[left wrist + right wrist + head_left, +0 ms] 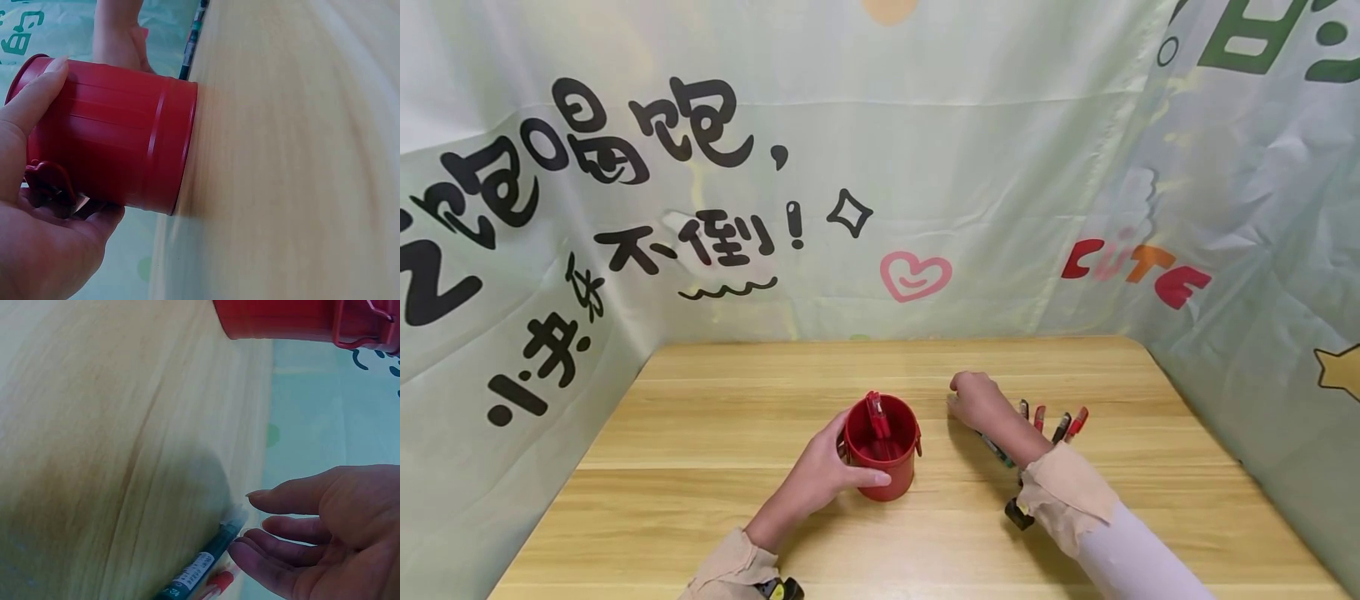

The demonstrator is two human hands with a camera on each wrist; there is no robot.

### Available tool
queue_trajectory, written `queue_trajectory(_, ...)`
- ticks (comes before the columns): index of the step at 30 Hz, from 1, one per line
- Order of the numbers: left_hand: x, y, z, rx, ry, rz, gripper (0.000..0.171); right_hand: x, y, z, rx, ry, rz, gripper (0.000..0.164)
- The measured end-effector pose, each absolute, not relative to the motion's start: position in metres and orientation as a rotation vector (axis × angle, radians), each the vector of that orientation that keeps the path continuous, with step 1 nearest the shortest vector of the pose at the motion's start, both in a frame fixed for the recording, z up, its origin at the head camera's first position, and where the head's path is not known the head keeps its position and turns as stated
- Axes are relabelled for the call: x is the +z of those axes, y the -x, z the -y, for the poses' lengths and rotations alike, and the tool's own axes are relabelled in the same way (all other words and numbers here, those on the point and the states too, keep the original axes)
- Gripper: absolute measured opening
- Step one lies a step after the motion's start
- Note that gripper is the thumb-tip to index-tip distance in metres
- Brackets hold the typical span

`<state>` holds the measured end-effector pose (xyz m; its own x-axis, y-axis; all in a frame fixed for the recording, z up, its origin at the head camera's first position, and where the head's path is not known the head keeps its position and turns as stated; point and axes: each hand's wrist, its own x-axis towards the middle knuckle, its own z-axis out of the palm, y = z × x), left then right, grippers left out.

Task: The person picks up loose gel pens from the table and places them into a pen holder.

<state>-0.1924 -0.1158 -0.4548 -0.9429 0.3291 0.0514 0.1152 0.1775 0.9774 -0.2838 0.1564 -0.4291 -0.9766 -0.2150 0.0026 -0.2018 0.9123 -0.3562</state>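
A small red metal bucket (883,487) stands upright on the wooden table. My left hand (823,475) grips it from the left, thumb across the front near the rim; in the left wrist view the fingers lie behind a red side handle (50,178). Inside the bucket leans a red pen (877,417). To the right of the bucket, my right hand (983,408) reaches low over the table. In the right wrist view its thumb and fingers are apart, fingertips right at the clear end of a dark green pen (200,565). A red-tipped pen (222,581) lies beside it.
Several pens lie partly hidden under the right forearm, among them a red-capped pen (1077,422) and a black-capped pen (1062,427). A printed cloth (985,183) hangs around the back and sides of the table (700,433).
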Motion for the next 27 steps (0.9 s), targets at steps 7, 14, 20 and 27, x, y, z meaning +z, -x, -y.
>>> queue_trajectory(7,-0.454,0.192,0.116,1.868,-0.436,-2.262,0.100,-0.436,0.290,-0.154,-0.533,0.320,-3.030,0.026)
queue_trajectory(14,-0.453,0.192,0.115,1.865,-0.436,-2.270,0.100,-0.439,0.293,-0.155,-0.527,0.336,-3.038,0.025)
queue_trajectory(20,-0.454,0.193,0.116,1.867,-0.449,-2.268,0.099,-0.440,0.294,-0.157,-0.552,0.334,-3.032,0.025)
queue_trajectory(27,-0.456,0.193,0.116,1.878,-0.442,-2.266,0.098,-0.434,0.293,-0.156,-0.559,0.314,-3.039,0.029)
